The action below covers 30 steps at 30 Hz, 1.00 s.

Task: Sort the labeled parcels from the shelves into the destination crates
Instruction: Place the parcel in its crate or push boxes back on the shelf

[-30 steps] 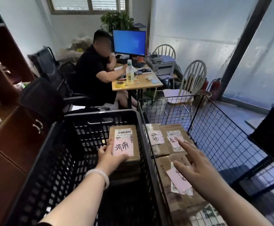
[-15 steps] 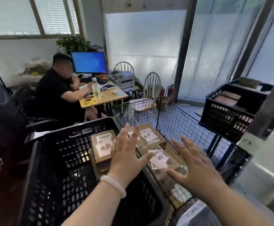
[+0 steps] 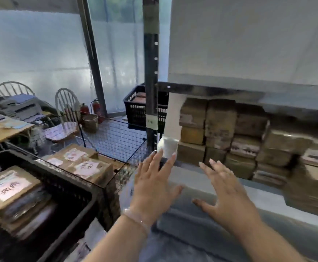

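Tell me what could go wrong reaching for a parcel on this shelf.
The stacked parcels sit in tight columns, so pulling a low one could topple those above. Their labels are not readable here; a misread could send one to the black crate instead of the wire crate.

**Parcels on the shelf and in 3 crates**

Blurred brown parcels [image 3: 230, 133] sit stacked in rows on the shelf [image 3: 188, 176]. At lower left, the black plastic crate [image 3: 73, 193] holds a pink-labelled parcel [image 3: 9, 186]. Just beside it, the wire crate [image 3: 116, 137] holds labelled cartons [image 3: 84, 167]. Another black crate [image 3: 135, 112] stands farther back.
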Tool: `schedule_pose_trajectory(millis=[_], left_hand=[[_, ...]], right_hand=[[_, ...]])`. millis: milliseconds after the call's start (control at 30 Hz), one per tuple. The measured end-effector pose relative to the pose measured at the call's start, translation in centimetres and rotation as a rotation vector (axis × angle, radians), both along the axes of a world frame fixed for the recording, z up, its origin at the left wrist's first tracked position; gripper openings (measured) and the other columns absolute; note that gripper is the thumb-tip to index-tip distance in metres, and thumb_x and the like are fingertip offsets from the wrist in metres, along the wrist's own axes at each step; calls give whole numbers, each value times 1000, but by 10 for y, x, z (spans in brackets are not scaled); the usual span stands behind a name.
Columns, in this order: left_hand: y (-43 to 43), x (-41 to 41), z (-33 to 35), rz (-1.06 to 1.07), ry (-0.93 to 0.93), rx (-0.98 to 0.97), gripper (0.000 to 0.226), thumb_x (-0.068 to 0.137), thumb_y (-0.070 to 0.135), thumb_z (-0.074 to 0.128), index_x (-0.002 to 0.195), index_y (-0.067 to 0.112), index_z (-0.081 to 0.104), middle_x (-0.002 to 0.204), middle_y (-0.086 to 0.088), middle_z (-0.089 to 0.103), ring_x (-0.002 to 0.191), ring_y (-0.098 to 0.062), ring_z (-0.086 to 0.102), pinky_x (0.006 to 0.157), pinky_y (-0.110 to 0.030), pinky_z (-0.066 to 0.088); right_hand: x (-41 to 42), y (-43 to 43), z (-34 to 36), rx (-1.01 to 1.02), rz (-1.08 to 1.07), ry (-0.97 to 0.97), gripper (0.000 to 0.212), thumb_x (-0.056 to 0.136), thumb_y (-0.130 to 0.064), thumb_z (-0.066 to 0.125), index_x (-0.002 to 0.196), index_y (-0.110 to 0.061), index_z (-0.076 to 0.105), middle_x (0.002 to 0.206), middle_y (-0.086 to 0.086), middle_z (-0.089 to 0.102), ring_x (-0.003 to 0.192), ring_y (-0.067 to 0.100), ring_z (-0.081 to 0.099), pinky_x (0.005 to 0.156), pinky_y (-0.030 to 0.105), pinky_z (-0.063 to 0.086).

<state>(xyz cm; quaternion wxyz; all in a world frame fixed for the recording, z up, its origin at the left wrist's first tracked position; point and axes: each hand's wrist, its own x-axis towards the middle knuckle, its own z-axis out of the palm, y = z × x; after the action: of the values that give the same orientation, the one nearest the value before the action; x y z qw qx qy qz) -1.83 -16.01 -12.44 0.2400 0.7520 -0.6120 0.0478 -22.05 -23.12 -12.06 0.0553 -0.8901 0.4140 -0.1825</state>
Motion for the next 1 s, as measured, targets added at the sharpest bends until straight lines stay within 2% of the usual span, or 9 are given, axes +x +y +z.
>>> schedule_pose_trajectory(millis=[133,233,400,467,600,667,833,1000], left_hand=[[-33,-83,11,-194,-20,-46,83,89,68,47,151,53,-6,165,11,-8,150,-11,-10,121,-38,-5],[-53,-150,17,-328,-64,-96,82,89,69,46,152,51,-2,166,9,-3,151,-14,-7,122,-40,-3],[-85,-277,20,-516,-77,-126,80,88,70,44,152,50,-1,166,6,3,151,-16,-3,117,-38,-5],[-97,-336,19,-576,-56,-112,81,88,69,45,152,51,-2,166,5,3,151,-16,-1,119,-38,-2],[-118,-457,15,-690,-72,-102,84,88,69,45,152,51,-5,166,5,0,152,-17,-1,121,-40,1],[-128,-513,13,-733,-67,-100,83,88,69,45,152,51,-5,167,5,0,152,-18,0,121,-41,2],[-146,-629,10,-831,-17,-74,82,87,69,44,152,52,-2,167,5,1,152,-19,3,122,-40,4],[-172,-696,9,-879,43,-16,81,87,69,47,151,54,0,165,9,5,151,-18,5,121,-43,10]], right_hand=[[-91,4,11,-30,-174,-15,96,76,-76,49,128,-63,-31,159,-18,-13,145,3,-19,122,36,1],[-155,7,15,-61,-310,-17,102,76,-75,54,125,-63,-34,159,-19,-15,138,-2,-23,119,33,-4],[-274,9,23,-112,-479,-29,104,76,-76,53,124,-61,-38,159,-19,-16,141,0,-21,113,29,-11],[-331,10,26,-114,-533,-9,102,77,-77,50,131,-57,-34,159,-17,-16,145,5,-18,114,28,-10],[-448,12,32,-117,-645,-10,101,77,-76,51,149,-45,-12,161,-14,-12,147,7,-14,115,27,-4],[-500,16,33,-104,-694,-9,100,77,-76,52,149,-47,-11,161,-15,-11,146,6,-14,115,26,-2],[-604,27,31,-66,-803,-4,96,79,-74,52,148,-49,-11,159,-18,-12,144,1,-16,112,23,-9],[-668,17,31,-31,-858,-69,93,81,-72,50,145,-51,-14,157,-23,-13,135,-8,-21,112,23,-8]])
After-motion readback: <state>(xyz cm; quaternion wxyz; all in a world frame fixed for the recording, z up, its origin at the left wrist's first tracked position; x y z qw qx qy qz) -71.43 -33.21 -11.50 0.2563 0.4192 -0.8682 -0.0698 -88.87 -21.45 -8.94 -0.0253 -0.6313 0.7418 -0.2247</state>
